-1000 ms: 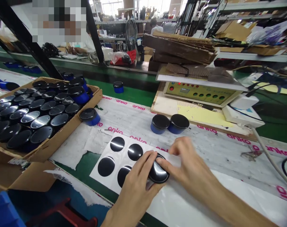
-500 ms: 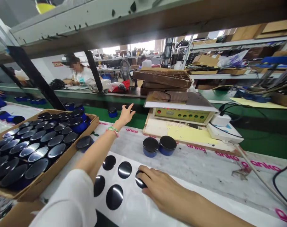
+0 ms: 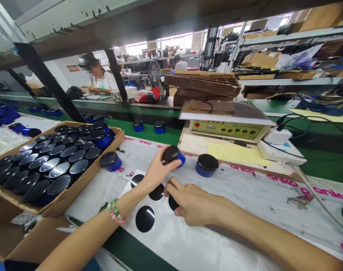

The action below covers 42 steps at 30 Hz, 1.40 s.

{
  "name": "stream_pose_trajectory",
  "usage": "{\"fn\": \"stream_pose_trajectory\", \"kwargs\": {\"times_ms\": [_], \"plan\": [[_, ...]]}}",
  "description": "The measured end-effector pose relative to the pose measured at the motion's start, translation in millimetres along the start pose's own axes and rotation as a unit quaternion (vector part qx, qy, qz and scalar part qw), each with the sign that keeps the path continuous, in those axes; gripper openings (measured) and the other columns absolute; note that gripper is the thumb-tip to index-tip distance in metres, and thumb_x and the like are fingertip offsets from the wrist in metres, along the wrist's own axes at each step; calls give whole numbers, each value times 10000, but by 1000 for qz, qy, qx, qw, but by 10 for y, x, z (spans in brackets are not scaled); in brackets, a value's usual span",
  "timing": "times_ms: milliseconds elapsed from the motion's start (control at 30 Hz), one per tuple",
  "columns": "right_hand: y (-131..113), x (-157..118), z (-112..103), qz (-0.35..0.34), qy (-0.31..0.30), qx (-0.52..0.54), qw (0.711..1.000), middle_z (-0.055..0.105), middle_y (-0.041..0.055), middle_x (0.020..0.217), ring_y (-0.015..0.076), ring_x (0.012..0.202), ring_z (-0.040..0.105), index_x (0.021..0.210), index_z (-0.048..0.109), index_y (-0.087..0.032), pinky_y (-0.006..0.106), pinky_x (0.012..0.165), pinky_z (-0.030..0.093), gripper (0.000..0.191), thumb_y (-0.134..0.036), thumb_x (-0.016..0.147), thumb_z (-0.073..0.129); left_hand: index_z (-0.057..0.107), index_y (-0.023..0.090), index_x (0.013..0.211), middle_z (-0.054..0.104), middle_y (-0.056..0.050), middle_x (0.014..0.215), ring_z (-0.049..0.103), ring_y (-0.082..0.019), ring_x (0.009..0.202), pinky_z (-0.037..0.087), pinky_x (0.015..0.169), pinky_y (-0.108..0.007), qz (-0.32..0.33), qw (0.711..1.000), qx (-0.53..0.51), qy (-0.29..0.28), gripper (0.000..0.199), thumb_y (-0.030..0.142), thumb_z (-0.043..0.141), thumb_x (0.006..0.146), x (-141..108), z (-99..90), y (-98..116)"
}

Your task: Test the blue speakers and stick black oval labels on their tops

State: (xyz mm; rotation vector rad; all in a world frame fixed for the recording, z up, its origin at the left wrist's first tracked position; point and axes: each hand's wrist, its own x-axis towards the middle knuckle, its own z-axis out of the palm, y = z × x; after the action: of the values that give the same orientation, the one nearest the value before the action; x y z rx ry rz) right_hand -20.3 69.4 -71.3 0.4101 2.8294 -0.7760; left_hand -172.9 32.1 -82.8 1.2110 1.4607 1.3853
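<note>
My left hand (image 3: 160,171) grips a blue jar with a black lid (image 3: 173,155) above the far edge of a white sheet (image 3: 160,235) printed with round black discs. My right hand (image 3: 189,201) rests on the sheet, its thumb and fingers around a black disc (image 3: 173,202), which they partly hide. Another disc (image 3: 145,219) lies uncovered near the sheet's front. A second blue jar (image 3: 207,165) stands on the table to the right of my left hand.
A cardboard tray (image 3: 83,177) packed with several lidded jars sits at left, with one jar (image 3: 111,162) beside it. Farther back are a green-panelled control box (image 3: 224,130), yellow paper (image 3: 236,154) and two jars on the green belt. A co-worker (image 3: 100,77) sits beyond.
My left hand has come back from its far reach and now grips a jar. The pair of jars on the table is down to one. A second jar now stands on the green belt.
</note>
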Motion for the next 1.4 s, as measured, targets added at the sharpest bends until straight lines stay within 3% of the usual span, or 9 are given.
{"fn": "stream_pose_trajectory", "kwargs": {"times_ms": [100, 233, 367, 467, 600, 800, 900, 1200, 1400], "plan": [[0, -7, -26, -7, 10, 8, 1000, 487, 46, 1134, 165, 720, 522, 1117, 450, -205, 302, 614, 415, 381, -231, 770, 603, 324, 204, 1362, 498, -115, 1344, 484, -201, 1246, 399, 1040, -353, -62, 989, -105, 88, 513, 457, 448, 934, -389, -28, -40], [-20, -57, -53, -47, 27, -2, 999, 473, 50, 1154, 165, 808, 533, 1108, 455, -193, 299, 661, 415, 335, -214, 808, 603, 268, 200, 1363, 483, -140, 1354, 474, -221, 1261, 375, 1063, -365, -128, 968, -165, 139, 598, 461, 536, 897, -782, -20, -135], [-12, -339, -99, -97, 52, -54, 993, 534, 58, 978, 172, 821, 498, 945, 519, -171, 311, 676, 369, 113, -228, 941, 422, 260, 221, 1374, 429, -115, 1405, 443, -207, 1284, 369, 1066, -325, -138, 964, -162, 158, 680, 451, 620, 844, -848, -2, -190], [4, -703, -151, -45, 162, 19, 986, 531, 20, 796, 132, 689, 479, 838, 521, -190, 273, 615, 361, 183, -279, 955, 413, 313, 244, 1366, 414, -78, 1412, 434, -209, 1284, 333, 1091, -332, -133, 975, -112, 138, 730, 387, 711, 771, -895, 27, -111], [-55, -1038, -138, 134, 305, 294, 896, 474, 0, 766, 111, 697, 485, 743, 500, -201, 210, 607, 395, 257, -418, 847, 589, 453, 375, 1287, 442, 28, 1355, 434, -202, 1262, 330, 1084, -345, -95, 989, 117, 5, 677, 229, 750, 697, -1103, 198, 57], [-184, -938, 206, 240, 242, 553, 760, 425, 1, 848, 99, 762, 410, 733, 462, -173, 193, 665, 350, 400, -546, 858, 532, 240, 382, 1390, 513, 21, 1260, 500, -184, 1168, 396, 1011, -363, -101, 984, 135, -54, 887, 179, 729, 678, -1261, 475, -19], [-218, -852, 345, 244, 248, 596, 723, 444, -3, 840, 104, 780, 406, 717, 440, -163, 205, 699, 342, 420, -544, 833, 572, 207, 376, 1391, 501, 26, 1297, 490, -176, 1195, 385, 1029, -366, -107, 982, 138, -66, 884, 233, 734, 696, -1255, 490, -93], [-219, -767, 400, 245, 238, 591, 731, 463, -13, 846, 102, 783, 431, 694, 441, -162, 216, 703, 341, 421, -533, 819, 597, 211, 412, 1377, 518, 45, 1301, 512, -156, 1187, 433, 988, -330, -45, 981, 181, -59, 867, 249, 747, 716, -1267, 492, -100], [-197, -767, 436, 224, 279, 498, 790, 470, 0, 870, 105, 808, 475, 710, 456, -170, 228, 738, 373, 383, -510, 849, 565, 203, 432, 1374, 523, 63, 1297, 520, -151, 1180, 445, 979, -334, -43, 981, 179, -54, 860, 276, 745, 725, -1287, 493, -124]]}}
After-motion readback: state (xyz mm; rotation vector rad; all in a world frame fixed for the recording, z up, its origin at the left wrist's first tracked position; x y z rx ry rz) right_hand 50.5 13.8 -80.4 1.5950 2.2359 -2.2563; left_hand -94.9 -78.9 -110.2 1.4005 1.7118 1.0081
